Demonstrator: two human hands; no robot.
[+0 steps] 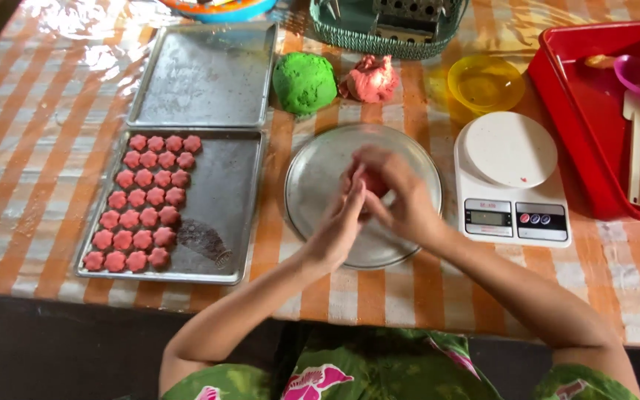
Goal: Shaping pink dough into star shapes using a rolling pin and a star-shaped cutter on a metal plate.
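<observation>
My left hand [341,222] and my right hand [401,194] are pressed together over a round metal plate [312,181], with a small piece of pink dough [374,183] held between them. Most of that piece is hidden by my fingers. To the left lies a metal baking tray [224,200] with several pink flower-shaped dough pieces [142,204] in rows on its left half. Behind the plate sit a green dough ball [304,81] and a pink dough lump [370,78].
An empty baking tray [205,74] lies behind the filled one. A white kitchen scale [510,178] stands right of the plate, a yellow bowl [486,84] behind it, a red tray [598,111] with utensils at far right, a green basket [383,30] at the back.
</observation>
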